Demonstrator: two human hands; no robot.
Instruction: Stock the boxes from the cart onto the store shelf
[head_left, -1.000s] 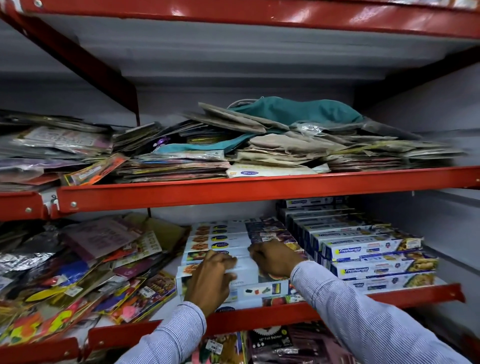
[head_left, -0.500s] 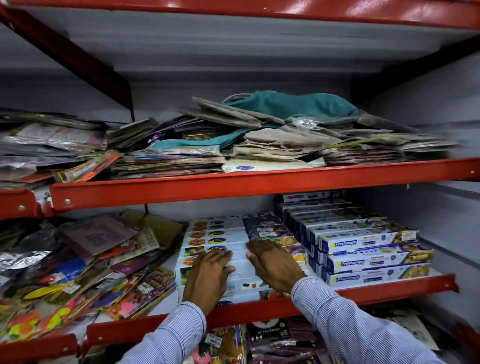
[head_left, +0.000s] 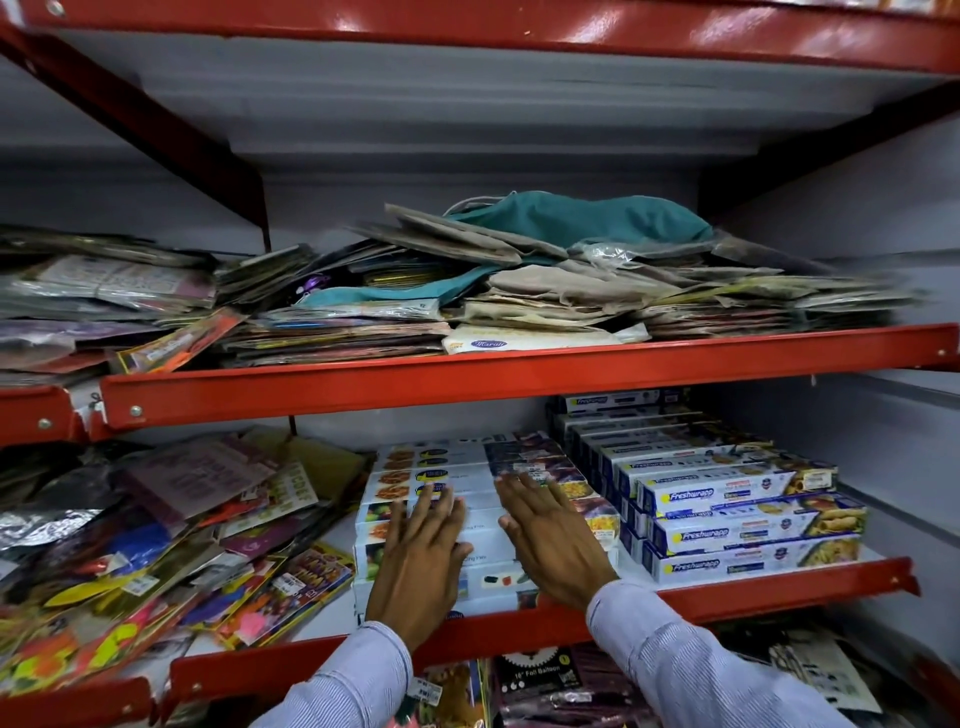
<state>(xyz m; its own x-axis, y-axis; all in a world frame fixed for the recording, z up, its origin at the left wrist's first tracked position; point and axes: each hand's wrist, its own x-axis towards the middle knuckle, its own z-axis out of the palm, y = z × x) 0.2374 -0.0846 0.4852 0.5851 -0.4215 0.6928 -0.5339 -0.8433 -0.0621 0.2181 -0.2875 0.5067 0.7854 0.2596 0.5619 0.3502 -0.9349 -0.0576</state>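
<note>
Hands: left hand (head_left: 421, 561) and right hand (head_left: 553, 540), both flat, fingers spread, palms down, gripping nothing, resting side by side on top of the white boxes (head_left: 431, 483). Sleeves: pale striped. White boxes: stacked in stepped rows at the middle of the lower red shelf (head_left: 779, 590), front edge near its lip. Blue boxes (head_left: 748, 525): stacked just right of the white ones, same shelf. Coloured packets (head_left: 156, 545): loose heap to the left. Upper shelf (head_left: 519, 371): flat packets and a teal cloth bag (head_left: 576, 218).
</note>
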